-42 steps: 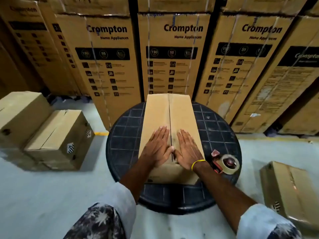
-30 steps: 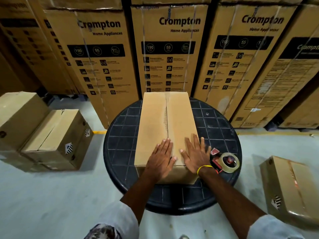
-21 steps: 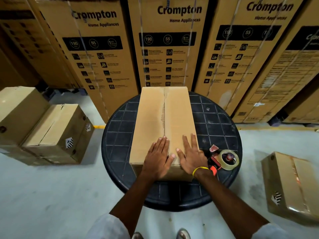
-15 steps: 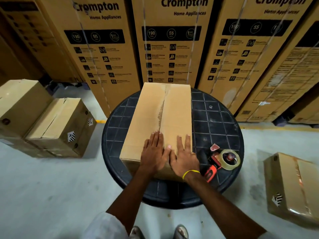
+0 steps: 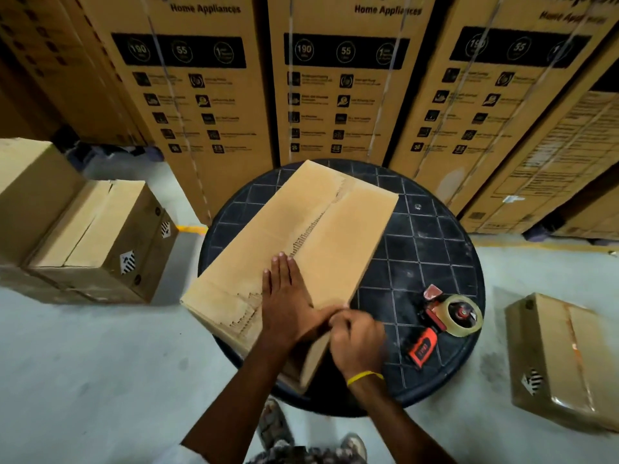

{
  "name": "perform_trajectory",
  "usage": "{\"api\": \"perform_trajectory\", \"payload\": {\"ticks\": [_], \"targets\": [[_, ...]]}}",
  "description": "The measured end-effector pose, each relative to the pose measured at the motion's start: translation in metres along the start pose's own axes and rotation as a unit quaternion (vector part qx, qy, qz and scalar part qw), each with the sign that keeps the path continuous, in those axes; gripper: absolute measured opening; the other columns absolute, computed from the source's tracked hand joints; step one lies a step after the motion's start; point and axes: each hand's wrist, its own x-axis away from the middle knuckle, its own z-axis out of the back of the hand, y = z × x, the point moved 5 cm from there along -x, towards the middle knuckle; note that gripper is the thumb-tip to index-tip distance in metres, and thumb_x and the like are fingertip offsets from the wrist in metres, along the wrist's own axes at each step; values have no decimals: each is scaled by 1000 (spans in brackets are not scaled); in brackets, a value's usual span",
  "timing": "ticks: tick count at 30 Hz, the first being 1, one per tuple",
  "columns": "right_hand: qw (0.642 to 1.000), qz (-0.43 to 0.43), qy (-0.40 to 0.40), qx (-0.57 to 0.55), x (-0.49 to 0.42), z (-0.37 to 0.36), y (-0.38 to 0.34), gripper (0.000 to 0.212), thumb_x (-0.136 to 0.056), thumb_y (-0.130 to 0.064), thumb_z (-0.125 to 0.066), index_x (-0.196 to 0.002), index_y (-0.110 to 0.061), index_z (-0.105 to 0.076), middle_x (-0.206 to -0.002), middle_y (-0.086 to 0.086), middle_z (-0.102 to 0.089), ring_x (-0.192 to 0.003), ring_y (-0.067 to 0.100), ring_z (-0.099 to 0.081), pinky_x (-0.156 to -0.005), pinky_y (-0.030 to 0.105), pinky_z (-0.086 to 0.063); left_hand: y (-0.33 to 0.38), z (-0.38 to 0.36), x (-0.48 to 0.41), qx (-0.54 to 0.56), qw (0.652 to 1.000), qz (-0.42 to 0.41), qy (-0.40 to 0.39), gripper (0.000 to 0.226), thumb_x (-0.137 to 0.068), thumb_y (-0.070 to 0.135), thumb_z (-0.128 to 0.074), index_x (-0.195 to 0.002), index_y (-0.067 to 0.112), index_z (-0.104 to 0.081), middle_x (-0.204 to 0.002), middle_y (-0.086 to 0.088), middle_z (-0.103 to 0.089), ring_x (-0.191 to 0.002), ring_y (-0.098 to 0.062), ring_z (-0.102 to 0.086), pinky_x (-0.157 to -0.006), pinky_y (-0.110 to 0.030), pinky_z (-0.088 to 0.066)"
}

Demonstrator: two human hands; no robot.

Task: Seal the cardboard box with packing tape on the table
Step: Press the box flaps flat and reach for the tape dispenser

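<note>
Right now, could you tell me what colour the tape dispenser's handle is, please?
The handle is orange with black edging, clearest in the head view.

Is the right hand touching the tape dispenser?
Apart. Head view shows bare table between right hand and tape dispenser; the hand grips the cardboard box.

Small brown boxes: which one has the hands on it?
The long cardboard box lying diagonally on the round black table, left hand flat on its untaped seam; the other small boxes sit on the floor.
</note>
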Motion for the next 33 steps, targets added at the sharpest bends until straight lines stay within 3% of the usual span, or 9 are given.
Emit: {"api": "perform_trajectory", "payload": {"ticks": [3,7,11,13,15,18,22,30,33], "targets": [[999,22,33,-15,-38,-1,-10,28,-74,-30,-50,-70,-12,-71,-67,14,-71,-70,40,-66,-57,36,-47,1,-6,-8,-3,1000,12,-20,146,-63,101,9,-159,-8,1,-168,-30,6,-158,-38,9,-128,-51,3],[995,90,25,-33,-80,-21,-26,24,-80,-28,-53,-77,-16,-73,-73,4,-74,-77,28,-66,-66,34,-52,3,-11,-5,-28,999,-16,-11,145,-66,98,-19,-156,-13,3,-164,-35,12,-156,-43,14,-127,-54,2],[967,228,-114,-6,-111,-67,-59,29,-93,-28,-58,-115,-19,-75,-119,3,-75,-119,22,-61,-105,29,-46,5,-10,-7,-19,999,-33,-16,165,-46,111,-9,-158,-10,-5,-165,-36,6,-156,-45,12,-126,-56,2],[925,285,-238,82,-117,-98,-66,44,-104,-35,-48,-146,-22,-56,-155,2,-51,-150,19,-35,-126,37,-24,7,-10,-8,-5,998,-58,2,155,-53,107,-29,-160,-4,-15,-164,-37,-5,-156,-47,4,-126,-59,-6],[871,340,-302,184,-123,-116,-62,55,-109,-43,-32,-161,-25,-28,-171,-3,-21,-159,17,-8,-130,41,-4,8,-13,-7,9,997,-80,16,144,-56,96,-47,-160,0,-21,-162,-38,-12,-156,-48,-2,-124,-61,-15],[820,410,-285,279,-146,-111,-51,61,-108,-51,-20,-164,-27,-8,-173,-8,-5,-160,16,1,-129,43,0,8,-16,-9,-23,998,-63,-11,148,-57,93,-48,-159,-8,-11,-164,-36,0,-156,-44,7,-125,-58,-10],[853,342,-240,313,-210,-86,-33,65,-106,-57,-16,-163,-30,1,-172,-10,-1,-160,17,3,-129,51,0,11,-9,-8,-48,998,-39,-28,153,-54,95,-44,-159,-10,-4,-167,-31,10,-157,-40,13,-127,-53,-3],[894,203,-191,350,-317,-63,-26,77,-90,-85,-12,-158,-51,-6,-173,-7,1,-158,36,8,-117,67,18,15,-4,-7,-53,997,-13,-60,156,-56,100,-39,-156,-2,23,-162,-21,35,-151,-33,34,-126,-47,12],[909,175,-180,333,-330,-65,-33,91,-78,-96,-17,-158,-52,-10,-173,-3,-8,-157,39,-8,-119,71,2,14,-4,-9,-44,997,-16,-69,156,-57,102,-38,-155,-2,23,-162,-20,37,-150,-32,35,-127,-47,9]]}}
